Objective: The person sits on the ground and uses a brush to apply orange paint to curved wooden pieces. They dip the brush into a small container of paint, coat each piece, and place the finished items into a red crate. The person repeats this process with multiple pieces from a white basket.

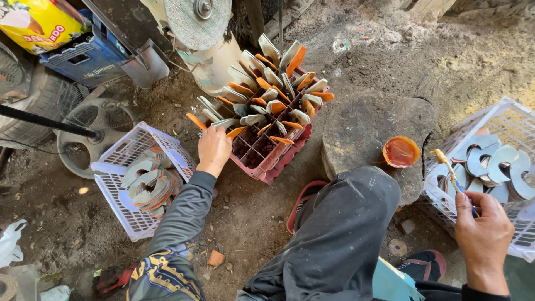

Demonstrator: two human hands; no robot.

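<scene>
Seen from the head camera, a seated person works over a dirt floor. The left hand (213,149) reaches forward to a red divided crate (271,161), fingers closed on a grey metal piece with an orange-painted tip (197,121) at the crate's near-left corner. Beyond that grip, the crate's compartments are packed with upright metal pieces (273,83), grey with orange ends. Just left of the wrist sits a white plastic basket (117,206) holding a stack of curved grey metal plates (149,184).

The right hand (484,229) is closed around a small paintbrush (447,167), bristles pointing up and away. Left of the brush tip, a small bowl of orange paint (400,151) rests on a round stump (368,131). Behind the brush, a second white basket (518,120) holds more curved plates (493,161).
</scene>
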